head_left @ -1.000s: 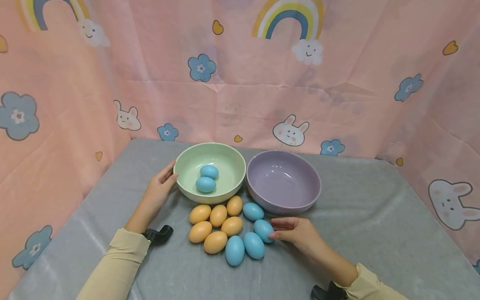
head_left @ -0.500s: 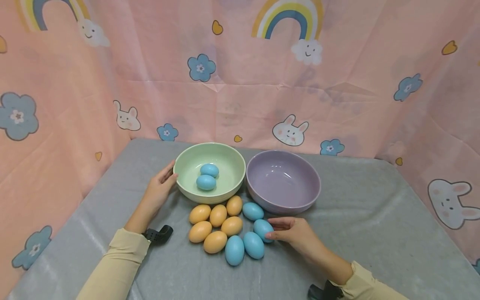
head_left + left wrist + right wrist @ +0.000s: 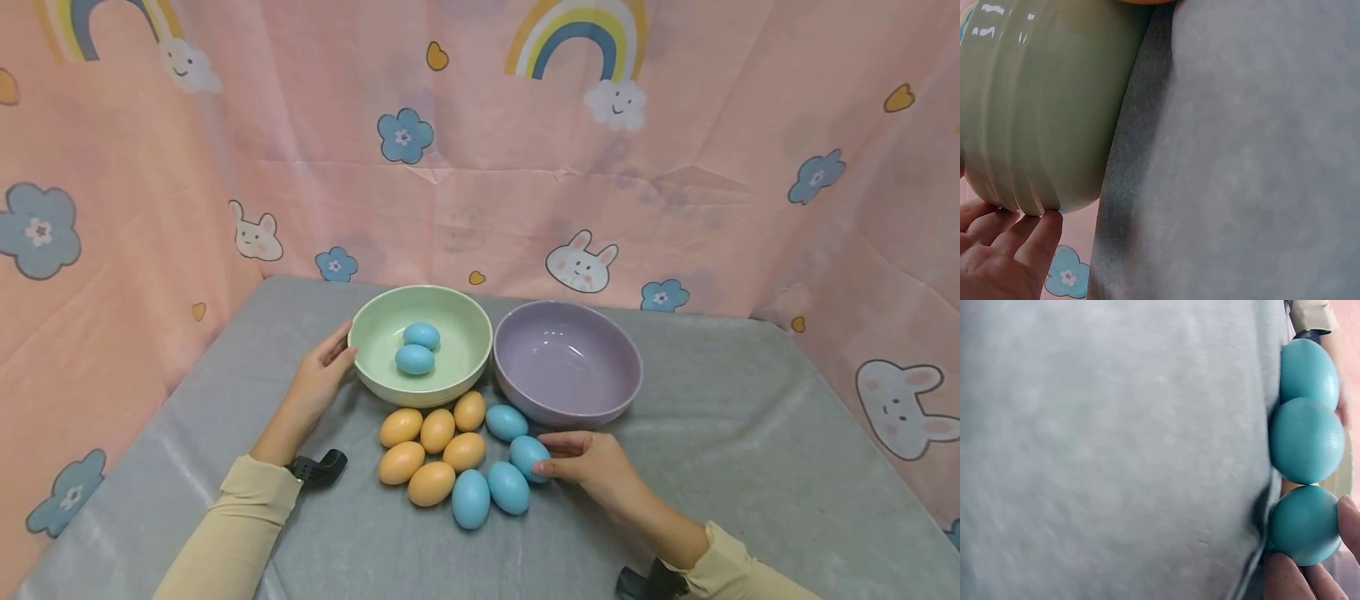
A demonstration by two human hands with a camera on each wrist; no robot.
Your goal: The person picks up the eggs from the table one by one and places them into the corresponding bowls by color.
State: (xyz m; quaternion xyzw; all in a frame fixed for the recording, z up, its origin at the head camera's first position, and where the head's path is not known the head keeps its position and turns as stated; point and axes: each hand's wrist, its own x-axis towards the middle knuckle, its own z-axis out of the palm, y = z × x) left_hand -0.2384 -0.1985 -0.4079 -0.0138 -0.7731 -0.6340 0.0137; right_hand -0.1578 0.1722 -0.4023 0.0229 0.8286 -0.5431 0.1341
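Note:
My left hand (image 3: 318, 379) rests against the left side of a pale green bowl (image 3: 375, 375), fingers fairly straight. In the left wrist view, several fingertips (image 3: 1050, 219) touch its outer wall. Two blue eggs lie together inside that bowl. With thumb and fingers on opposite sides, my right hand (image 3: 600, 471) pinches a blue egg (image 3: 527, 457) at the right of a cluster on the table. The right wrist view shows the pinched egg (image 3: 1304, 525) in line with two other blue eggs (image 3: 1307, 440).
A purple bowl (image 3: 566, 358) stands right beside the green one, with nothing in it. Several orange eggs (image 3: 431, 483) lie in front of the green bowl, and more blue eggs (image 3: 471, 500) lie along their right. Grey cloth (image 3: 750, 417) covers the table; pink printed fabric (image 3: 480, 208) surrounds it.
Inside the green bowl, the two blue eggs have shifted slightly toward the back. My right thumb has come a little farther over the blue egg. The left hand stays at the bowl.

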